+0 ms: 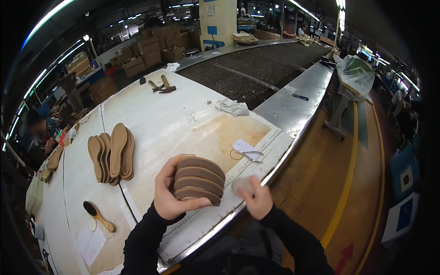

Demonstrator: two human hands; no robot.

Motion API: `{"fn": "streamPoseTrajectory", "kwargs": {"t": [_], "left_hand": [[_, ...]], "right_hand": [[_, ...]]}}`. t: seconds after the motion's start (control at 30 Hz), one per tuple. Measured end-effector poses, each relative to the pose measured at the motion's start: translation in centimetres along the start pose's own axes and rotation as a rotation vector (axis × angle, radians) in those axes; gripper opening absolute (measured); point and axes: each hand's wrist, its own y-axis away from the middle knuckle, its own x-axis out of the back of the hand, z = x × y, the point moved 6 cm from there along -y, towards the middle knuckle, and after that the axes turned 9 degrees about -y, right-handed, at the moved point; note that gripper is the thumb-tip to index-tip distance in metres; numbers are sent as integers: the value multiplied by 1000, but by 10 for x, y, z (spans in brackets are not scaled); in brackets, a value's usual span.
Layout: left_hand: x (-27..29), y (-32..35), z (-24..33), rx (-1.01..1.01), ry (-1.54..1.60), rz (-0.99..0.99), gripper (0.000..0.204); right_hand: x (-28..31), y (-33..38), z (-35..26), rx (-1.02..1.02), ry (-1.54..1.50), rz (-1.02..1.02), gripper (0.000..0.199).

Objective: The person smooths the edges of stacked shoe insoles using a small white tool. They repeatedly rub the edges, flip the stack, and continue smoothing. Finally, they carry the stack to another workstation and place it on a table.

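Brown insoles (pixel 199 181), four stacked in left hand (pixel 167 192) fingers, right hand (pixel 256 197) fingers pinching one pale pad (pixel 240 184)

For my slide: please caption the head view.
Left hand holds stacked brown shoe insoles; right hand pinches a pale pad.

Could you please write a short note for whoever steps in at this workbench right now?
Left hand: holds a fanned stack of brown insoles above the table edge.
Right hand: fingers closed on a small pale pad, beside the stack.
On the white table: a second pile of insoles to the left, a wooden brush, two hammers, a rag.
Done: insoles gathered into the two groups.
Left: cannot tell which have been wiped; check the held stack.
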Motion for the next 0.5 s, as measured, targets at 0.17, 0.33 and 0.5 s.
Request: {"fn": "streamPoseTrajectory", "kwargs": {"t": [0.17, 0.33, 0.5], "left_hand": [[-20, 8, 5, 29, -128, -117, 83], [-30, 10, 9, 25, -137, -179, 70], [-30, 10, 9, -9, -161, -200, 63]], "right_hand": [[27, -53, -95, 234, -204, -27, 22], [-3, -72, -153, 694, 62, -390, 20], [-14, -69, -154, 763, 179, -383, 16]]}}
